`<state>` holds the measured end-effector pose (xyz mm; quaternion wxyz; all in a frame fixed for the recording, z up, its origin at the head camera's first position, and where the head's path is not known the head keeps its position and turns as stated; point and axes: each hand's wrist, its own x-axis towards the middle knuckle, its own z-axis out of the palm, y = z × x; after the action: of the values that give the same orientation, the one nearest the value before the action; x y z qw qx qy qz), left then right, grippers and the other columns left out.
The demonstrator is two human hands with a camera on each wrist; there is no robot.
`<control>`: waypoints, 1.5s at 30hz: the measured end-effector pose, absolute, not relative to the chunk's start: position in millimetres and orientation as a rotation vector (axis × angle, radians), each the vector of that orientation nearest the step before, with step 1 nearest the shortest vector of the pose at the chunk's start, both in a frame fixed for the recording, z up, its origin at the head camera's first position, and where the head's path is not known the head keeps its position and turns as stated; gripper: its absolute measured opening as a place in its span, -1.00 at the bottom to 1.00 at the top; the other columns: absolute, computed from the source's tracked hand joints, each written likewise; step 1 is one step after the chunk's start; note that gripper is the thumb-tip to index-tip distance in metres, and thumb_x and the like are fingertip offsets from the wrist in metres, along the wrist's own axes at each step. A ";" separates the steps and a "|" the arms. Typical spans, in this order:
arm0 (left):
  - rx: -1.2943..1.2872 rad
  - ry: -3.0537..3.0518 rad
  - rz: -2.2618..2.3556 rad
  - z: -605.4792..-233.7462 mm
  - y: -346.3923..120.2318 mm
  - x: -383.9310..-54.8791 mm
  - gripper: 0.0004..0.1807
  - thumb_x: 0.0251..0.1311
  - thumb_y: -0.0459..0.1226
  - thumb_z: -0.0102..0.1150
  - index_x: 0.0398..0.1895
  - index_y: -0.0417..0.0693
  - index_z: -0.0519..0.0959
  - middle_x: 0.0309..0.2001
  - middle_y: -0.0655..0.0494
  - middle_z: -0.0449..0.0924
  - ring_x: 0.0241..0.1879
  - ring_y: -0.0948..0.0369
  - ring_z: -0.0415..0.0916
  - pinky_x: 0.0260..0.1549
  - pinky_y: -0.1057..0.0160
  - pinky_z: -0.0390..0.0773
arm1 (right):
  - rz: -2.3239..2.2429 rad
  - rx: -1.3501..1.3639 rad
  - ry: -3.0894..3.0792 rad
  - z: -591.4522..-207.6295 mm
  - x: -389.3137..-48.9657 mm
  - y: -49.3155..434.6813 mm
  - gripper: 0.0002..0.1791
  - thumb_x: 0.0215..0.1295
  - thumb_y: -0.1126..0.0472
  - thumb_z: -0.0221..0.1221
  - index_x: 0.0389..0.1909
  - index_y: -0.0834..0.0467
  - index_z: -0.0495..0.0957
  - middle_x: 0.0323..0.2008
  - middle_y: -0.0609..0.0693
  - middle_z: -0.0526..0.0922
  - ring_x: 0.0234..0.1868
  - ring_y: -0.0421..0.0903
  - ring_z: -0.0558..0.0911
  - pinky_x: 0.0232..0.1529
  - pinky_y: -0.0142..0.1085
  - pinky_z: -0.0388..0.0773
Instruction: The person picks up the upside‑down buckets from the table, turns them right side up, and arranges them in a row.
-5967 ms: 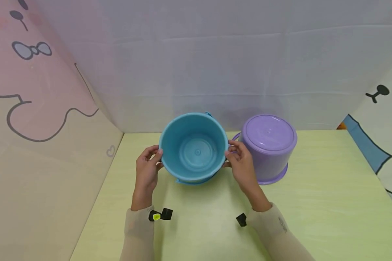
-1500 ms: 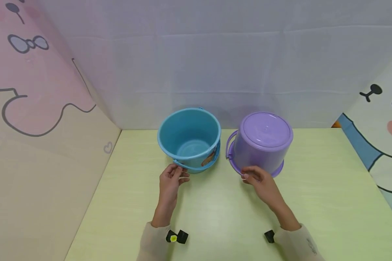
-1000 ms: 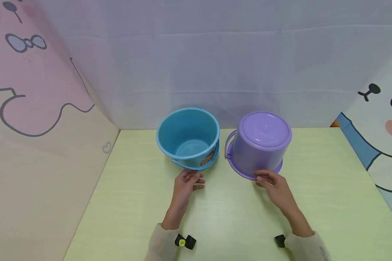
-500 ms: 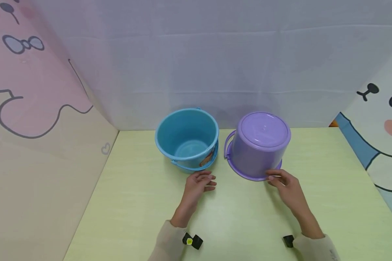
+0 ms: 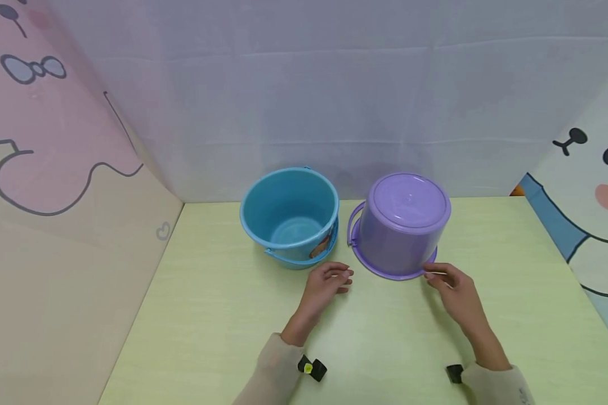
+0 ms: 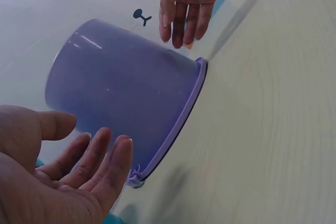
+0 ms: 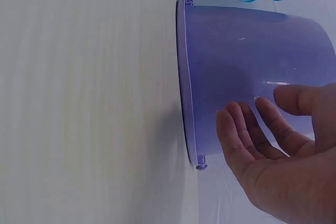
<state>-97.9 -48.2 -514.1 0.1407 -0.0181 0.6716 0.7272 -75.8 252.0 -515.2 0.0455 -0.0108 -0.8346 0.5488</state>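
Note:
A purple bucket [image 5: 402, 242] stands upside down on the table, its base up and its handle [image 5: 353, 225] hanging at the left. To its left a blue bucket [image 5: 289, 216] stands upright with its mouth up, its handle lowered at the front. My left hand [image 5: 326, 284] is in front of the gap between the buckets, fingers loosely bent and holding nothing. My right hand [image 5: 451, 289] is by the purple bucket's front right rim, with relaxed fingers around no object. In the right wrist view the fingers [image 7: 244, 135] are close to the purple wall; contact cannot be told.
Behind the buckets hangs a pale cloth wall [image 5: 304, 101]. Printed panels flank the pale green table [image 5: 223, 326], a pink one [image 5: 56, 112] on the left and a white bear one [image 5: 598, 225] on the right. A black wrist device [image 5: 312, 368] is worn at the left cuff.
Six seconds ago both hands held the blue bucket by its rim; it now stands on the table, released. Over the last second and a half, both hands have slid rightward along the bucket fronts.

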 end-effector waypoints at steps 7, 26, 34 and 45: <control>-0.007 2.011 2.073 -516.6 -34.8 -102.7 -0.78 0.48 -0.37 0.24 0.06 -0.34 0.64 0.05 -0.24 0.73 0.00 -0.15 0.71 -0.09 0.15 0.74 | 1.615 -0.039 -2.559 -515.5 -75.7 257.3 -0.73 0.54 0.34 0.21 0.12 0.40 0.63 -0.03 -0.34 0.70 -0.10 -0.56 0.63 -0.14 -0.61 0.59; 0.238 2.381 1.799 -518.5 -15.2 -115.7 -0.76 0.42 -0.36 0.28 0.08 -0.23 0.68 0.09 -0.07 0.73 0.07 0.00 0.69 0.01 0.17 0.71 | 1.390 0.051 -2.649 -516.9 -76.1 264.8 -0.70 0.52 0.39 0.20 0.17 0.43 0.59 0.14 0.42 0.66 -0.05 -0.54 0.58 -0.08 -0.78 0.43; 0.500 2.712 1.288 -521.1 -10.0 -115.2 -0.64 0.40 -0.33 0.32 0.22 -0.18 0.64 0.21 -0.06 0.64 0.24 0.00 0.58 0.23 0.11 0.60 | 1.238 0.159 -2.800 -514.4 -74.3 266.6 -0.61 0.52 0.39 0.19 0.28 0.45 0.48 0.25 0.48 0.53 0.22 0.50 0.55 0.20 0.24 0.57; 0.786 2.961 0.591 -522.8 -1.0 -105.8 -0.49 0.41 -0.16 0.36 0.37 -0.08 0.59 0.39 -0.05 0.50 0.39 -0.02 0.43 0.27 0.03 0.55 | 0.981 0.427 -2.926 -518.5 -72.8 258.8 -0.37 0.27 0.44 0.37 0.32 0.56 0.40 0.32 0.61 0.39 0.29 0.62 0.39 0.28 0.49 0.31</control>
<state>-105.8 -1.0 -522.8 0.0109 0.2520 0.9489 0.1895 -72.8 258.8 -518.5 0.0132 0.1372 -0.9391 0.3148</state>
